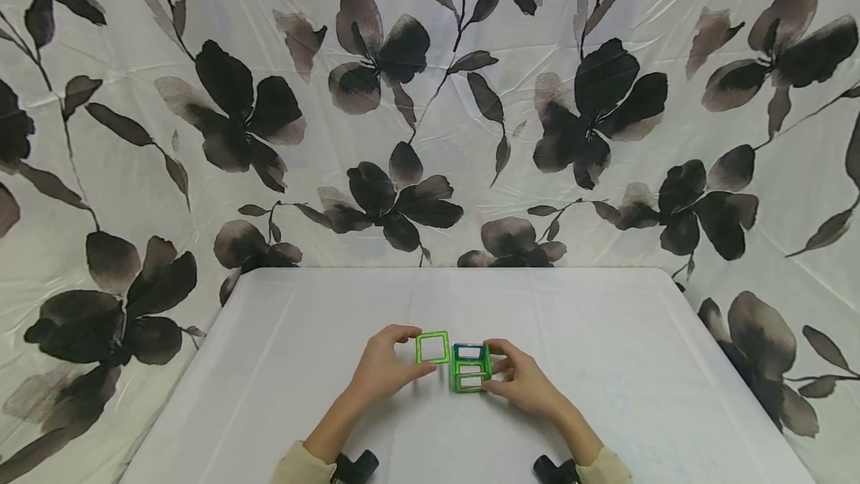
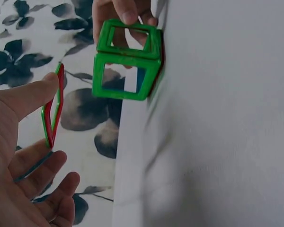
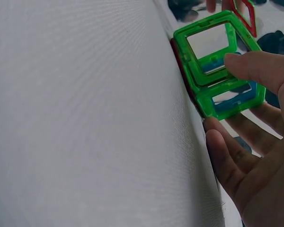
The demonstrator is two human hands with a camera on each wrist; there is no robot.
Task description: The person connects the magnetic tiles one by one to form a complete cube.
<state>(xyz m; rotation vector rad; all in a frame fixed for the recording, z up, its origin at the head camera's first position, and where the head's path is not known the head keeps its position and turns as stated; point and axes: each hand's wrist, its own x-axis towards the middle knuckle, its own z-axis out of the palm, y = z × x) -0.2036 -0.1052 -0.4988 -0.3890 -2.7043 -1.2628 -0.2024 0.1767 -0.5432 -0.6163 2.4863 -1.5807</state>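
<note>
My left hand (image 1: pixel 386 366) pinches a square magnetic tile (image 1: pixel 418 349) by its edges, between the thumb and a finger. In the left wrist view that tile (image 2: pixel 59 97) appears nearly edge-on, with green and red sides. Just right of it, apart by a small gap, a box of magnetic tiles (image 1: pixel 453 372) sits on the table. Its frames look green, with a blue one at the far side and a red edge along the bottom. My right hand (image 1: pixel 527 379) holds the box from the right; the thumb (image 3: pixel 255 68) lies against a green frame and other fingers are behind.
A white cloth covers the table (image 1: pixel 322 305), creased in places. Behind it hangs a pale curtain (image 1: pixel 470 148) printed with dark flowers. Dark straps with black devices (image 1: pixel 356 467) are on both wrists, near the table's front.
</note>
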